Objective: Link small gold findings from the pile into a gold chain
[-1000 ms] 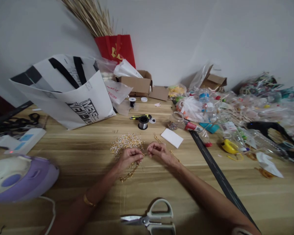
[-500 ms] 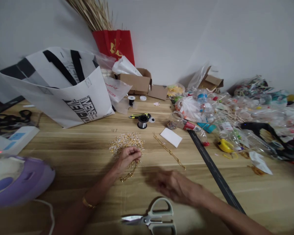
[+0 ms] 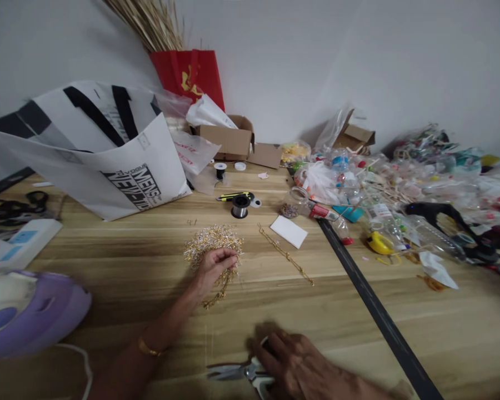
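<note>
My left hand (image 3: 214, 269) is closed in a pinch at the right edge of a tangled cluster of gold and clear beaded strands (image 3: 212, 241). A length of gold beaded chain (image 3: 216, 300) trails on the table below that hand; its fingertips hide the exact spot they grip. At the lower middle my right hand (image 3: 295, 361) covers the handles of the scissors (image 3: 231, 371), its fingers curled over them and somewhat blurred. The blades lie on the table, pointing left. Another gold chain (image 3: 287, 255) lies stretched out to the right of the cluster.
A wire spool (image 3: 240, 206) and a white card (image 3: 289, 231) sit beyond my hands. A white bag (image 3: 129, 172) and a purple appliance (image 3: 37, 311) stand left. Plastic bottles and wrappers (image 3: 383, 189) heap up at right, past a dark strip (image 3: 366, 289).
My right hand has moved down and toward me, from above the scissors onto their handles. My left hand stays pinched at the cluster. The whole view has shifted slightly.
</note>
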Demonstrator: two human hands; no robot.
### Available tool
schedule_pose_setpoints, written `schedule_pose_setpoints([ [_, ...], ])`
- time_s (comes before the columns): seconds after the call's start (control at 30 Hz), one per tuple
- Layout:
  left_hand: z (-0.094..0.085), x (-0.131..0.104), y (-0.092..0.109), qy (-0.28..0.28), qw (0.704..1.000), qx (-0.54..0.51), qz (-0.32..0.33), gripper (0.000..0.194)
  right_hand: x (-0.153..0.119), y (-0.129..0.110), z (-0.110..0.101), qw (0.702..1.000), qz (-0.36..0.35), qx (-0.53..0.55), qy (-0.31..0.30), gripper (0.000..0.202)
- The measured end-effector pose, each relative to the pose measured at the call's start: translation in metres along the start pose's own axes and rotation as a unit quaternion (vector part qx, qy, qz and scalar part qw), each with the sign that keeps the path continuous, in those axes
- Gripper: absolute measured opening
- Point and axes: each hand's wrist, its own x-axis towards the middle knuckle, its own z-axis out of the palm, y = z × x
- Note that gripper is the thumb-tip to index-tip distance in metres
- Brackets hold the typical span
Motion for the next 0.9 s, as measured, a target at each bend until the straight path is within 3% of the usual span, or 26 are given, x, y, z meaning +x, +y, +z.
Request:
schedule_pose_setpoints([
  [0.13,0.0,0.0,0.0,0.012,1.0,-0.001,-0.003,0.021,-0.003,0.001,-0.005,0.998,0.028,0.056,0.001,0.047],
  [0.23,0.0,0.001,-0.002,0.014,1.0,0.003,0.005,0.021,-0.005,0.011,-0.019,0.976,0.092,0.194,-0.025,0.046],
  [0.3,0.0,0.001,-0.004,0.015,1.0,0.005,0.009,0.022,-0.004,0.021,-0.027,0.934,0.14,0.325,-0.042,0.036],
  [0.4,0.0,0.001,-0.005,0.012,1.0,0.007,0.014,0.023,0.001,0.034,-0.029,0.841,0.208,0.499,0.004,0.028],
  [0.47,0.0,0.002,-0.006,0.008,1.0,0.005,0.015,0.024,0.004,0.04,-0.024,0.787,0.249,0.563,0.032,0.035],
  [0.5,0.0,0.002,-0.007,0.007,1.0,0.003,0.017,0.024,0.005,0.041,-0.022,0.775,0.259,0.575,0.044,0.043],
  [0.57,0.0,0.002,-0.007,0.007,1.0,-0.004,0.018,0.023,0.007,0.044,-0.017,0.779,0.27,0.558,0.095,0.052],
  [0.63,0.0,0.002,-0.009,0.006,1.0,-0.008,0.019,0.023,0.009,0.045,-0.014,0.819,0.254,0.499,0.128,0.059],
  [0.73,0.001,0.001,-0.011,0.005,0.999,-0.022,0.024,0.021,0.011,0.048,-0.011,0.869,0.243,0.411,0.13,0.058],
  [0.9,0.006,-0.002,-0.013,-0.016,0.999,-0.04,0.02,0.021,0.022,0.053,-0.005,0.889,0.243,0.361,0.139,0.06],
])
